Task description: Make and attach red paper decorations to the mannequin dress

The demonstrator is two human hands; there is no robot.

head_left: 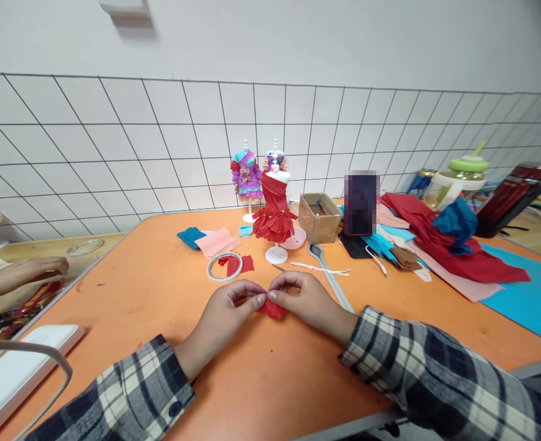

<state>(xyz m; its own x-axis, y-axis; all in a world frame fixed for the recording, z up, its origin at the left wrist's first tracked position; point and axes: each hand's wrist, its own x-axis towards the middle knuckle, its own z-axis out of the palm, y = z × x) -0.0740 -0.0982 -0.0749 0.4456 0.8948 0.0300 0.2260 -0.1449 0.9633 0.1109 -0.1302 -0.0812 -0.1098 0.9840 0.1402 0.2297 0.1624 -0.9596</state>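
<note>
My left hand and my right hand meet over the front middle of the orange table. Between thumbs and fingertips, both pinch a small piece of red crepe paper, which hangs below the fingers. Just beyond stands a small white mannequin in a red one-shoulder dress with a ruffled skirt. A roll of tape lies flat behind my left hand, with red paper scraps in and beside it. Behind my right hand are scissors and a thin white strip.
Other dressed mannequins stand near the tiled wall. A cardboard box, a dark phone-like screen and coloured paper sheets spread rightward, near a green-lidded bottle. At left are another person's hand and a white device.
</note>
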